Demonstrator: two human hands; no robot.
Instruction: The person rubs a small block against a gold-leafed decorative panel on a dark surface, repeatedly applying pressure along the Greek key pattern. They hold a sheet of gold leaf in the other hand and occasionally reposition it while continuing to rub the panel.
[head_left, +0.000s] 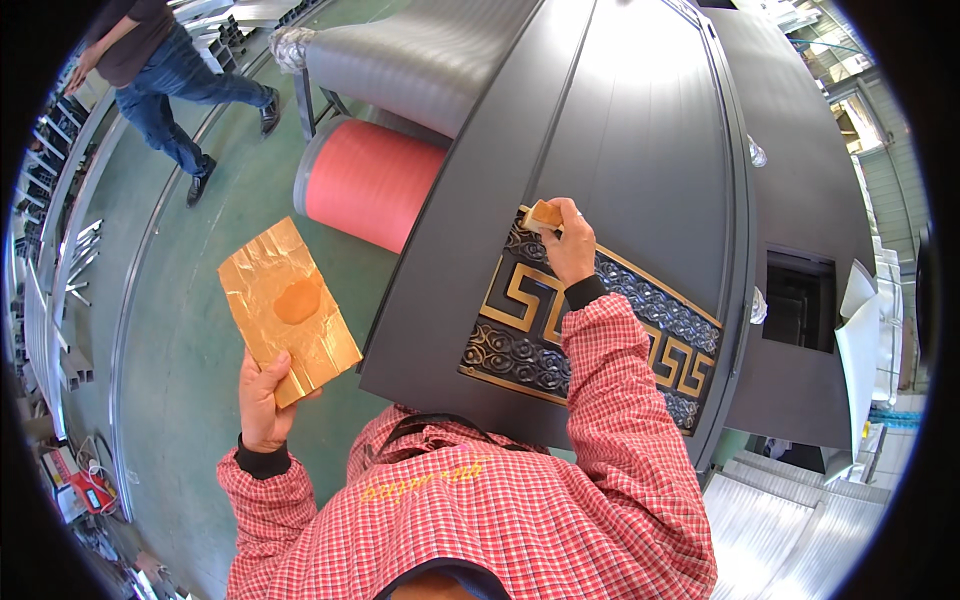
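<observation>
My left hand (pixel 265 405) grips the lower edge of a flat gold-coloured board (pixel 325 345), thumb on top. A wet-looking orange-brown patch (pixel 297 302) lies on the board's face. Between the fingers of my right hand (pixel 573 250) is a small sponge block (pixel 542 216), pale with an orange-brown side. It is at the upper left corner of a decorative band (pixel 520 350) on a dark grey door panel (pixel 640 170). The band has gold key-pattern lines, gold edging and dark embossed scrollwork. My right sleeve covers its middle.
Left of the panel stand a red roll (pixel 370 185) and a large grey sheet roll (pixel 410 70). A person in jeans (pixel 170 80) is at the upper left. Another dark panel (pixel 790 200) with a rectangular cut-out lies right, beside a curled white sheet (pixel 858 340). Metal profiles (pixel 85 265) line the left.
</observation>
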